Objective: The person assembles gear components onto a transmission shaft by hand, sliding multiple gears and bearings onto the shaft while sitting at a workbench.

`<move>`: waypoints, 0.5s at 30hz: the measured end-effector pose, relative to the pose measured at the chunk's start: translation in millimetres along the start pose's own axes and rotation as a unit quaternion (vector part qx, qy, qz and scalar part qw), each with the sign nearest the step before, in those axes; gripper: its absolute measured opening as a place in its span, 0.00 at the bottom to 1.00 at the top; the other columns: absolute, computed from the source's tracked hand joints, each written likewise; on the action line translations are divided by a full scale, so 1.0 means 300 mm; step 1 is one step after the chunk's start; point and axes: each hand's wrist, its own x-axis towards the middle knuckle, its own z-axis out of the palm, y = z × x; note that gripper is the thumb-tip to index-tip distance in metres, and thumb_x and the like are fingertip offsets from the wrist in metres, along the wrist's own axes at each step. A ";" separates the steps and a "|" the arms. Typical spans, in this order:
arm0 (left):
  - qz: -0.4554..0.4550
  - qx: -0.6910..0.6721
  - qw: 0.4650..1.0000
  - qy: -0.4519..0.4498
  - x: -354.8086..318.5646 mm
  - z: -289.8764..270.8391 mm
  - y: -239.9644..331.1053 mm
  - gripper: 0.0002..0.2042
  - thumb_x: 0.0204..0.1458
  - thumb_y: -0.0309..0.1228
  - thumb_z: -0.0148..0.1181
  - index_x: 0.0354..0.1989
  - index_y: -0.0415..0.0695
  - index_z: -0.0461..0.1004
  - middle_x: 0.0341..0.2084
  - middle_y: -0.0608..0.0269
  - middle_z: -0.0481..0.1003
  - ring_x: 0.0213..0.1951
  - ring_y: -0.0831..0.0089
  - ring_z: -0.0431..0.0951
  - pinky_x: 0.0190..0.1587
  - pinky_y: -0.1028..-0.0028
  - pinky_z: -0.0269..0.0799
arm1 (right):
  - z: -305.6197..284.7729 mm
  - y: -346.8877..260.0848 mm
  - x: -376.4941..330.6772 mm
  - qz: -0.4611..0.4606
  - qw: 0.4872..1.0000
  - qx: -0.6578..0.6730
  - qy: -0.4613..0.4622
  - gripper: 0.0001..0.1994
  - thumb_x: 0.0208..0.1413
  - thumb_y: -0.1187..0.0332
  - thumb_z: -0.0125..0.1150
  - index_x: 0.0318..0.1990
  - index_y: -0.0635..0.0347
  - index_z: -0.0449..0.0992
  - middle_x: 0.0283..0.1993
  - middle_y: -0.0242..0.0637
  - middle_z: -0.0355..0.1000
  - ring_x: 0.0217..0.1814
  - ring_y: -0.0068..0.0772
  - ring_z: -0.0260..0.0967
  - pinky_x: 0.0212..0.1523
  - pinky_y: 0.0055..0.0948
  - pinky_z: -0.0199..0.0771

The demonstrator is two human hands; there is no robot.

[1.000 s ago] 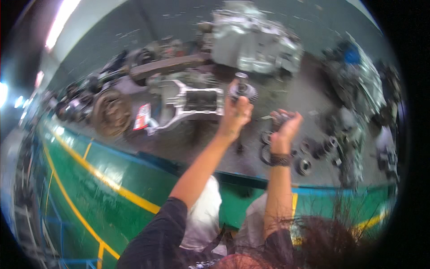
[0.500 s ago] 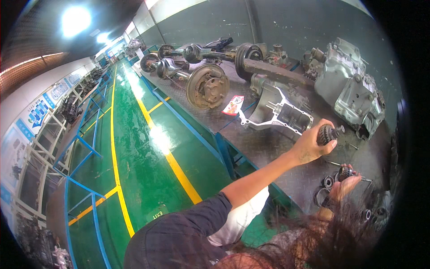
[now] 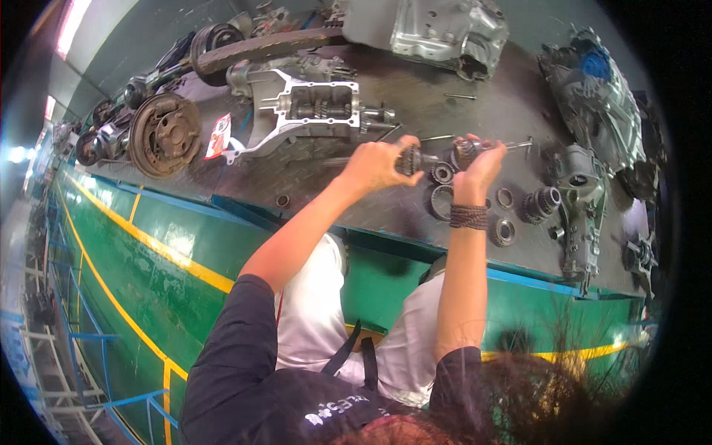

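Over the desk (image 3: pixel 512 100), inward of its near edge, the left hand (image 3: pixel 373 165) grips a geared shaft (image 3: pixel 409 160). Beside it, the right hand (image 3: pixel 480 170) holds what seems a gear cluster (image 3: pixel 465 153).

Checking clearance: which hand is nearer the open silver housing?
Left. The left hand is just off the near right corner of the open silver housing; the right hand is farther right.
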 end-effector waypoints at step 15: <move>0.037 0.067 0.997 0.000 0.009 0.064 -0.124 0.34 0.42 0.62 0.67 0.52 0.51 0.75 0.28 0.52 0.79 0.33 0.52 0.81 0.40 0.59 0.76 | -0.035 -0.008 0.014 0.010 1.000 -0.019 -0.022 0.15 0.66 0.55 0.41 0.36 0.58 0.59 0.30 0.51 0.73 0.27 0.49 0.72 0.33 0.44 0.79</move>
